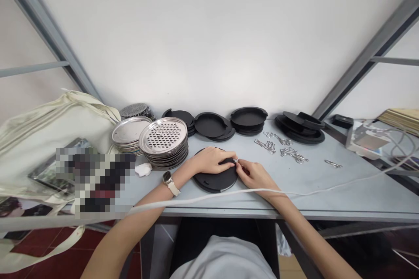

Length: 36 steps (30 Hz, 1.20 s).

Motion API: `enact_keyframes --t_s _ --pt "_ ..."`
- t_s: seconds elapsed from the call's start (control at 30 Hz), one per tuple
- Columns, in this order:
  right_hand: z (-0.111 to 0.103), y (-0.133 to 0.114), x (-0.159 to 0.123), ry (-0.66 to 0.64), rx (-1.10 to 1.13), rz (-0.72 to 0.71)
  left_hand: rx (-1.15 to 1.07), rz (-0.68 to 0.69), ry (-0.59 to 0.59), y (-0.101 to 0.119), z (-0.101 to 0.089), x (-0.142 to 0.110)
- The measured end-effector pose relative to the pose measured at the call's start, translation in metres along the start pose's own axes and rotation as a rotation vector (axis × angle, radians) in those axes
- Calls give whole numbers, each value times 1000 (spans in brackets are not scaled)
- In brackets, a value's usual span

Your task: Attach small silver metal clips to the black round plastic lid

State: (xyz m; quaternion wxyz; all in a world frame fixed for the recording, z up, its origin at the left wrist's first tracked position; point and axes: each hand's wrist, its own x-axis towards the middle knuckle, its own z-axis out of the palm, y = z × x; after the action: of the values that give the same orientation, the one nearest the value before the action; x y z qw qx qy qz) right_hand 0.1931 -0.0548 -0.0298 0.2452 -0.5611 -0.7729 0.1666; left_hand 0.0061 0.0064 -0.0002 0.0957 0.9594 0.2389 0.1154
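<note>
A black round plate lies on the table in front of me. My left hand, with a watch at the wrist, rests over its upper part and grips it, thumb and forefinger reaching to its right edge. At that edge my right hand pinches a small metal wire clip, mostly covered by the fingertips. Loose wire clips of the same shiny kind lie scattered to the right. Left of my hands stands a stack of round metal grater discs, with plain metal discs beside it.
Along the wall stand stacked black round parts, more of them, and another pile at right. A cream bag sits at left. A white cable crosses in front of my forearms. Crumpled white paper lies by the discs.
</note>
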Motion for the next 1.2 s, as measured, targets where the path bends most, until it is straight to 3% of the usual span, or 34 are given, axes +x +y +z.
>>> enact_keyframes --t_s 1.2 --pt "5 5 -2 89 -123 -36 -127 -20 23 -4 3 1"
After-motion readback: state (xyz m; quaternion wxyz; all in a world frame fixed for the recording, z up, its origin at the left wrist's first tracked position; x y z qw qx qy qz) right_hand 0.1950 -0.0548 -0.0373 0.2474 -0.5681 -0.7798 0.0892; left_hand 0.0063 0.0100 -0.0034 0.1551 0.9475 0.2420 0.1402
